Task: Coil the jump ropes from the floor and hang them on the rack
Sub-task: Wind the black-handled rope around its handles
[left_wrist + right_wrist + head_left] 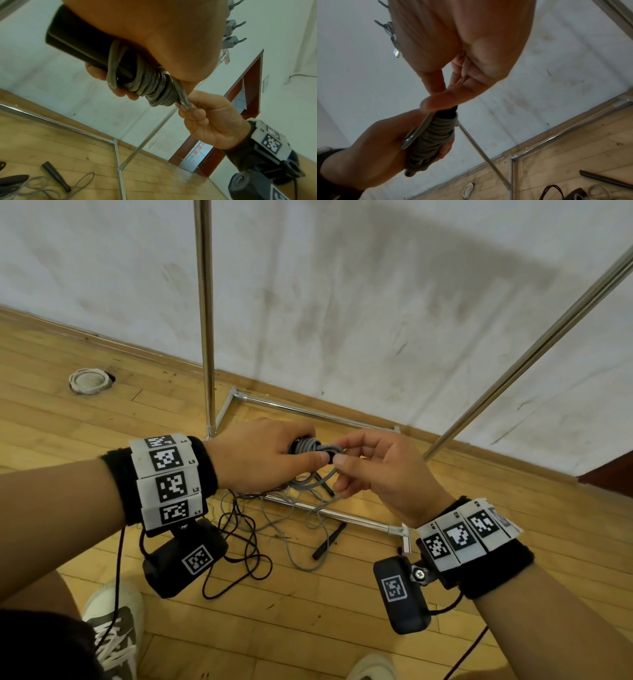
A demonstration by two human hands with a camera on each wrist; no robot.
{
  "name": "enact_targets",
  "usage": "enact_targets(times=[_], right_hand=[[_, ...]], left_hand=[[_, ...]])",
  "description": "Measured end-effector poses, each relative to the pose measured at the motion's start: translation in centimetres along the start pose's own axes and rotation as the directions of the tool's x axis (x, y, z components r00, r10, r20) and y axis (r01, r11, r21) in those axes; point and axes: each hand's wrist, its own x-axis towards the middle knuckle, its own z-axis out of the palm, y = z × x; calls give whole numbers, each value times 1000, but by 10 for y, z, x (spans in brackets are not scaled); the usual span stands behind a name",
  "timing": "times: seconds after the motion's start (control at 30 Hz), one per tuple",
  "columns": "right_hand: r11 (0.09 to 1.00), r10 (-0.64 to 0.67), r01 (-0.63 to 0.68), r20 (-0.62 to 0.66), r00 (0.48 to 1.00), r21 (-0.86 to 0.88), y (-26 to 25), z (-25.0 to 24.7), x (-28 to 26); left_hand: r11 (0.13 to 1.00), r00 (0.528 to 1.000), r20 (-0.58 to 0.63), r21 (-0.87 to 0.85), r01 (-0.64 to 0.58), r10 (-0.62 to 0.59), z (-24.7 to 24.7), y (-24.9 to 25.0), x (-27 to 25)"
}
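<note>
The left hand point(260, 453) is squeezing the black handle point(75, 40) with the grey rope point(150, 86) wound around it. The right hand point(376, 474) fingers point(187, 108) are pinching the loose rope end, pointing sideways toward the right. More ropes point(246, 542) are lying on the floor point(308, 628) below.

loose ropes point(260, 529) on floor point(342, 621), before rack point(205, 313)

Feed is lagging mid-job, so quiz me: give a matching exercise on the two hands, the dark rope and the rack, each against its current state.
Things:
1. left hand
2. right hand
3. dark rope
4. rack

States:
A. lies loose on the floor
B. stands by the wall
C. holds the handle wrapped in grey rope
D. pinches the grey rope's free strand

Pairs: 1-C, 2-D, 3-A, 4-B
</note>
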Motion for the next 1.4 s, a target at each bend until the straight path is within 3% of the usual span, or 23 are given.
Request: enact_targets(times=[0.1,0.5,0.63,0.87,1.2,1.4], right_hand=[[1000,-28,28,57,998,11,0,-7,-2],[980,-123,105,-102,987,-168,11,-3,5],[964,-185,144,-175,967,-224,15,6,7],[981,-117,94,-128,985,-172,10,1,7],[981,-82,47,-183,980,-187,8,4,12],[987,-68,35,-216,974,-155,12,10,14]], left_hand=[[1000,1000,-1,-22,6,-6,-1,1,0],[1000,998,62,-8,-4,5,5,5,-2],[999,1000,1,45,1,-1,6,3,-1],[992,998,-48,121,-30,36,6,2,-2],[976,998,-8,214,-52,55,2,1,-3],[965,995,-80,260,-31,53,4,1,-2]])
